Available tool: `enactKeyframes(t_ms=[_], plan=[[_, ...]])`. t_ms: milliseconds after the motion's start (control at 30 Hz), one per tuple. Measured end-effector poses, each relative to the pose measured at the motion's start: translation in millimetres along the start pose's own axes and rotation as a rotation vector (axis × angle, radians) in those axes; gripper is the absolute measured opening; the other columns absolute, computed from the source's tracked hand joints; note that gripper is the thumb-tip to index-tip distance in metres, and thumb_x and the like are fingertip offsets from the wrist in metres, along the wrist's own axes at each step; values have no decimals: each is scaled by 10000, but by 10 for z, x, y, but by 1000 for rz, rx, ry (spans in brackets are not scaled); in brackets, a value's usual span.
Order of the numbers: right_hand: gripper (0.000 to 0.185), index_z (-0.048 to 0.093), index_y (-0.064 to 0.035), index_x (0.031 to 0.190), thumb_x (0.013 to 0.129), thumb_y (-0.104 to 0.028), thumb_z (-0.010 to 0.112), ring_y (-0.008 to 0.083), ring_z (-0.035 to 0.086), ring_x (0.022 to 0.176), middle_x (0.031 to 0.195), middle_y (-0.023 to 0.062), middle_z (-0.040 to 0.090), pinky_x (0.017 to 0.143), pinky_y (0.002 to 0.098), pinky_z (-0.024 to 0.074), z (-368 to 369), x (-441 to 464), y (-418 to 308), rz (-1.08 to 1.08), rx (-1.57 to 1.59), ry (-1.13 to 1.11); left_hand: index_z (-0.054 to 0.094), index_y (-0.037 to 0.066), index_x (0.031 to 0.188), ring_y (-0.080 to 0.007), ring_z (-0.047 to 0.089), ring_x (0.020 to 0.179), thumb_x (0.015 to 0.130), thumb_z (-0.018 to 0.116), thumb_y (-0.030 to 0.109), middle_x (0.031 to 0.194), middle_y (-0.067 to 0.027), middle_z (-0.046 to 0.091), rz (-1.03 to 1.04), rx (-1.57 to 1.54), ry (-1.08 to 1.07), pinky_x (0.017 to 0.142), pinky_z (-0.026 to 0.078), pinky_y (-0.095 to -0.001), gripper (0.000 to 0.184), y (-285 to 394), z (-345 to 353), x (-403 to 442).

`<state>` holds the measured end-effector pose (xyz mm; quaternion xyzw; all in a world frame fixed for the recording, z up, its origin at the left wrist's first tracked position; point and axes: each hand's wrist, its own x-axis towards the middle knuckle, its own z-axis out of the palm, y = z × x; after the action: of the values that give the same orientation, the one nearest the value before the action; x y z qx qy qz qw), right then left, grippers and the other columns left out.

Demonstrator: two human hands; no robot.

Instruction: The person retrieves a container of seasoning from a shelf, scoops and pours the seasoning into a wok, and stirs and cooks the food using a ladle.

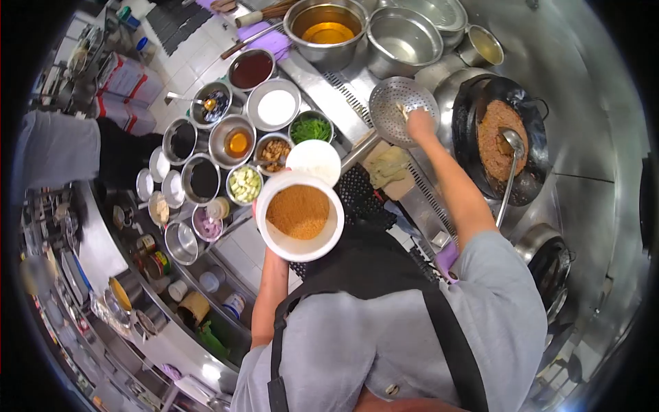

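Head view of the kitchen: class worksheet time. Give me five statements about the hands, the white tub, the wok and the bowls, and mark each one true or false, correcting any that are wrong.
1. The left hand holds a white tub of orange-brown powder. True.
2. A metal ladle rests in the black wok. True.
3. The right hand is inside the wok. False: it is over the perforated strainer.
4. The white tub is covered with a lid. False: it is open, and the powder shows.
5. Chopped greens fill one of the metal bowls. True.
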<state>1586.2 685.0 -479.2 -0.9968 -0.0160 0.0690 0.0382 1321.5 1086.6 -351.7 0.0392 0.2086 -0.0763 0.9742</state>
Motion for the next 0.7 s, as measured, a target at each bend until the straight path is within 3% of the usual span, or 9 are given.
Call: enactKeyframes(t_ms=[133,167,233,400,467,533,600,667,700], plan=[[266,710,38,917,854,-212,643,365,682,726,840,198,720,688,456,518,-1261,-352,-423,-379,408,-121,449,59,1503,-374,523,1332,932,472,702,1494,-178,508,168,-23,77,1138,408,-536,859,67,-65,-263],[217,663,39,863,904,-174,670,185,635,618,731,75,639,582,349,481,-1674,-620,-687,-468,630,-130,449,55,1502,-370,524,1334,930,473,706,1491,-174,515,233,57,72,1143,405,-533,867,39,-65,-353],[194,642,50,878,940,-133,652,60,510,642,765,-15,565,555,263,401,-2450,-1159,-1172,-619,776,-296,437,72,1510,-387,499,1356,945,472,685,1502,-172,501,371,299,25,1145,391,-564,834,-43,-147,-545],[194,689,36,978,898,-139,717,192,563,688,766,71,554,633,354,457,-3152,-2159,-2182,-1374,577,-333,424,99,1520,-404,467,1382,955,459,678,1526,-174,468,458,155,-116,1155,367,-598,810,-231,-339,-1188],[299,688,27,1088,881,-178,752,248,596,717,858,111,592,649,387,488,-3086,-2459,-2524,-1557,550,-229,421,98,1520,-403,465,1385,966,436,666,1526,-172,469,502,89,-143,1153,374,-596,793,-331,-413,-1480],[388,655,-1,1247,917,-193,729,184,614,901,1002,80,620,817,319,508,-3206,-2535,-2831,-1447,528,-460,418,104,1517,-380,469,1388,981,408,644,1520,-172,476,537,-60,-200,1148,362,-640,761,-382,-613,-1795],[487,607,-33,1357,936,-248,726,147,586,1015,1074,32,621,899,305,489,-2782,-2387,-3176,-1228,1077,-891,415,117,1515,-442,491,1348,979,425,638,1491,-200,495,577,-272,-70,1051,447,-689,747,-399,-836,-2024],[801,458,-65,1508,880,-459,761,164,551,1144,1217,64,581,1006,325,464,-2176,-2450,-3571,-1180,968,-1072,398,127,1525,-514,520,1270,980,434,633,1449,-248,508,654,-49,-75,934,522,-676,745,-361,-1089,-2325],[723,384,-74,1549,916,-228,697,181,519,1272,1488,135,491,1053,355,459,-1779,-2559,-3769,-1271,976,-1193,386,130,1533,-539,535,1232,982,436,628,1428,-271,513,693,-3,-44,887,549,-663,745,-363,-1173,-2467]])
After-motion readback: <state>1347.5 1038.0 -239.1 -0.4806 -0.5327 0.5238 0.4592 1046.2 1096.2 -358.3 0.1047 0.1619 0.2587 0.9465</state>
